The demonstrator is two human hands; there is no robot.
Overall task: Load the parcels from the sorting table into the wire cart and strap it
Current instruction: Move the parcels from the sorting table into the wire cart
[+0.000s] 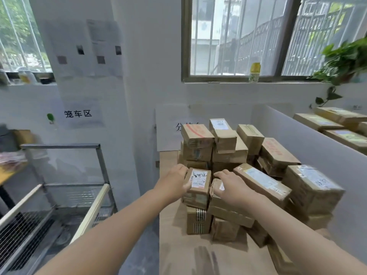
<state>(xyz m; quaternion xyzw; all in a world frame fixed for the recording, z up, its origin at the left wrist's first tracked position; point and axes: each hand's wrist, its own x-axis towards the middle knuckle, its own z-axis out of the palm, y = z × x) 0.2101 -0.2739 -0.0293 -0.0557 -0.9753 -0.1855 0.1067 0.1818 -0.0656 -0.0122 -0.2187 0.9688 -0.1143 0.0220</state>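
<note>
A wooden table [174, 255] fills the lower right of the view; its left edge runs straight away from the viewer to a white wall. A pile of brown cardboard parcels [230, 147] covers the far and right parts of the table, stacked several high; the near left part of the table is bare wood.

At the front of the pile, near the table's left edge, a small box [198, 190] sits on top of another parcel; it has a white handwritten label on its top. The left hand [174, 180] grips the box's left side, fingers curled over its far edge. The right hand [231, 188] lies palm down on a torn parcel touching the box's right side, fingertips near the box's far corner; whether it has hold of anything cannot be told. Both bare forearms reach in from the table's near side.

Left of the table, across a strip of open grey floor [139, 255], stands the wire cart [65, 195]; it has a metal frame, a mesh bottom and an open top, and two pale slats slant along its upper edges. A white divider [317, 155] rises along the table's right edge, tight against the pile; beyond it lie far parcels [337, 126].
</note>
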